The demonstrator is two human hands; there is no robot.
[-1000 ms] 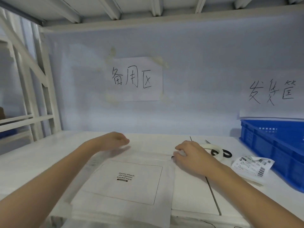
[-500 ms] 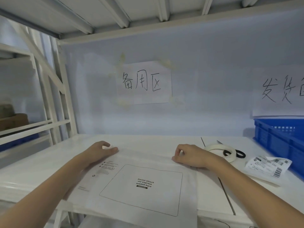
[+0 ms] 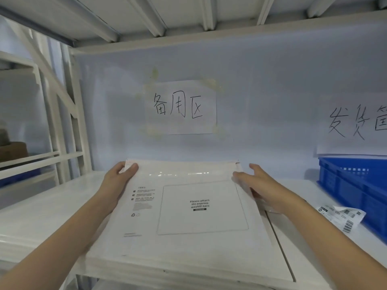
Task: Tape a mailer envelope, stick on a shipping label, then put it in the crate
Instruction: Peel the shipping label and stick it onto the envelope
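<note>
Dim, cool bluish light, soft and even, faint shadows, a thin streak of glare across the glossy strip of the white paper mailer envelope (image 3: 188, 206), small print smeared by motion blur, wide-angle bending of the white metal shelf beams (image 3: 146, 15) at the edges

I read mailer envelope (image 3: 188, 206) as matt white paper, glossy strip across its top | crate (image 3: 354, 185) blue moulded plastic | shipping label (image 3: 343, 216) crinkled paper | shelf (image 3: 41, 216) smooth white.

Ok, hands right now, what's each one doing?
Left hand: grips the mailer envelope's top-left corner.
Right hand: open, fingers straight at the envelope's right edge.
</note>
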